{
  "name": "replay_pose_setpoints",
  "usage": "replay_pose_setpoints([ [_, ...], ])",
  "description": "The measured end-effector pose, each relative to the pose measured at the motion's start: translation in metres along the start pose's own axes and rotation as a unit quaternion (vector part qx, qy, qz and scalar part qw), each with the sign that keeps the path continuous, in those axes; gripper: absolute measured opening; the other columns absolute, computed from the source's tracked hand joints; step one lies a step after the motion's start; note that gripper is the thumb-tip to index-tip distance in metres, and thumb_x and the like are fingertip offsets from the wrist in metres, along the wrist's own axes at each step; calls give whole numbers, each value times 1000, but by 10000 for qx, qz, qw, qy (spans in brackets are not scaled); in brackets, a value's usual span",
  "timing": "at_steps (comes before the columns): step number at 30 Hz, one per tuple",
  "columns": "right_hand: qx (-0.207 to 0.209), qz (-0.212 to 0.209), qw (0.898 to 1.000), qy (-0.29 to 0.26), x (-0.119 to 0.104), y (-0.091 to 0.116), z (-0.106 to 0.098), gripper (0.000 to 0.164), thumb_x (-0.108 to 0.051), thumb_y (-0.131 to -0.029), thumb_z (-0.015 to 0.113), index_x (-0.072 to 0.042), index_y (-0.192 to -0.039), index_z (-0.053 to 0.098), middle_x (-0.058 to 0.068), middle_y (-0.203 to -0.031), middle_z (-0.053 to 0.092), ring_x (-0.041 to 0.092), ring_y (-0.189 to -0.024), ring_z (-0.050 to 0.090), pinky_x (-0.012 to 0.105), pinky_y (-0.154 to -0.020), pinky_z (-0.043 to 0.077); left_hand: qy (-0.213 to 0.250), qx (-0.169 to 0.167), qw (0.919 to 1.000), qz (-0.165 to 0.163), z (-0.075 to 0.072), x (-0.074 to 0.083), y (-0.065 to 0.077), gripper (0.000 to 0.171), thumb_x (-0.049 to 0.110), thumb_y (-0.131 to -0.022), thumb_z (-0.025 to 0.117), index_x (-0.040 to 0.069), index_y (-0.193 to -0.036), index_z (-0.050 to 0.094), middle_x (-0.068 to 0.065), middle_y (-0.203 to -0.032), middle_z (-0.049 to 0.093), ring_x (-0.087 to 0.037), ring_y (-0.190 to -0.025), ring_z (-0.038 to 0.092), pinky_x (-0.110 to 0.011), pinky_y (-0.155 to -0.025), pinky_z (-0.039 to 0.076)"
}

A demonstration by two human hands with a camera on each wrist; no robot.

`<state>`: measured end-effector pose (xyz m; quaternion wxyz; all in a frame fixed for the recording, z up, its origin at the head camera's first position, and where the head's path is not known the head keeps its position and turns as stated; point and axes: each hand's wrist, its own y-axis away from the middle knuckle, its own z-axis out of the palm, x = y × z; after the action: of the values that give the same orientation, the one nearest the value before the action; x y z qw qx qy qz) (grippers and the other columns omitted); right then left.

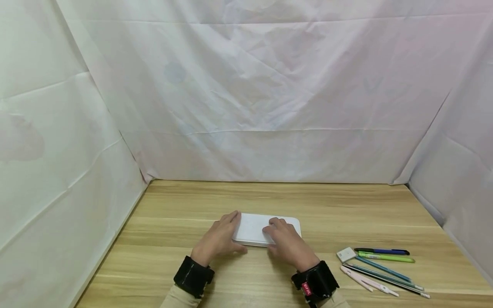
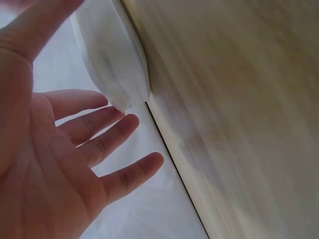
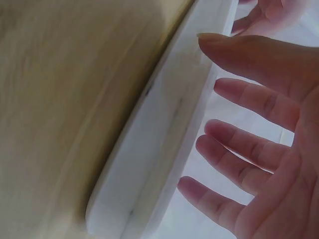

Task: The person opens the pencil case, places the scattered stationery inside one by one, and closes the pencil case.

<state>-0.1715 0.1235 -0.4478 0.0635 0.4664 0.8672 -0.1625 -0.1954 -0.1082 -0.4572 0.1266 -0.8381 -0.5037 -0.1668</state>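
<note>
A flat white case (image 1: 252, 226) with rounded right corners lies on the wooden table in the head view. At its left end is my left hand (image 1: 217, 239), thumb near the front edge; the left wrist view shows its fingers (image 2: 122, 179) spread and loosely straight, some tips right at the case's end. Over the right part of the case is my right hand (image 1: 289, 244), its fingers above the top face. In the right wrist view its thumb (image 3: 249, 55) lies against the case's long side (image 3: 144, 144), and the other fingers extend along the top edge.
To the right lie a white eraser (image 1: 346, 255), a dark blue pen (image 1: 381, 251), a green pen (image 1: 386, 257), several pencils (image 1: 385, 269) and a pink compass (image 1: 366, 282). White cloth (image 1: 269, 154) hangs behind the table and along both sides.
</note>
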Motion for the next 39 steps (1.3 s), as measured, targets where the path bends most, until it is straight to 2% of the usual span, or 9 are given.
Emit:
replay_pose_setpoints([
  [7, 19, 25, 9995, 300, -2, -1, 4, 37, -9, -73, 83, -9, -107, 68, 12, -117, 61, 30, -109, 57, 51, -91, 46, -203, 153, 9997, 68, -1, 4, 1, 90, 33, -74, 87, -7, -142, 44, -24, -145, 46, -38, -134, 45, -53, -106, 39],
  [16, 96, 11, 9985, 541, -4, -2, 6, 39, -4, -72, 83, -9, -107, 68, 10, -113, 62, 29, -107, 58, 50, -89, 47, -515, 233, 9983, 103, -2, 5, 0, 87, 37, -72, 88, -6, -137, 52, -21, -136, 53, -34, -123, 53, -47, -102, 44],
  [22, 96, -21, 9976, 691, -5, -3, 6, 37, -4, -71, 83, -10, -105, 69, 7, -110, 64, 26, -104, 59, 47, -87, 48, -167, 73, 9998, 58, -5, 3, 1, 86, 36, -71, 88, -8, -136, 52, -20, -133, 52, -30, -118, 56, -42, -99, 47],
  [26, 133, -119, 9971, 743, -5, -3, 6, 35, -5, -71, 82, -11, -103, 69, 6, -108, 65, 25, -102, 60, 46, -86, 49, 69, -90, 9999, 6, -9, 2, 1, 84, 35, -71, 88, -9, -133, 54, -21, -130, 52, -30, -114, 56, -42, -97, 48],
  [35, 401, -548, 9917, 1090, -6, -2, 6, 31, -11, -69, 81, -13, -98, 70, 2, -104, 67, 21, -97, 60, 38, -82, 49, 241, -322, 9992, -79, -14, -3, 0, 79, 38, -71, 86, -7, -130, 58, -18, -127, 54, -24, -106, 58, -40, -92, 50],
  [39, 452, -641, 9903, 1148, -7, -2, 7, 31, -12, -69, 82, -14, -98, 70, 1, -103, 67, 20, -96, 60, 37, -81, 49, 425, -404, 9981, -185, -14, -4, 1, 82, 36, -72, 86, -8, -134, 55, -20, -131, 52, -26, -109, 56, -41, -94, 49],
])
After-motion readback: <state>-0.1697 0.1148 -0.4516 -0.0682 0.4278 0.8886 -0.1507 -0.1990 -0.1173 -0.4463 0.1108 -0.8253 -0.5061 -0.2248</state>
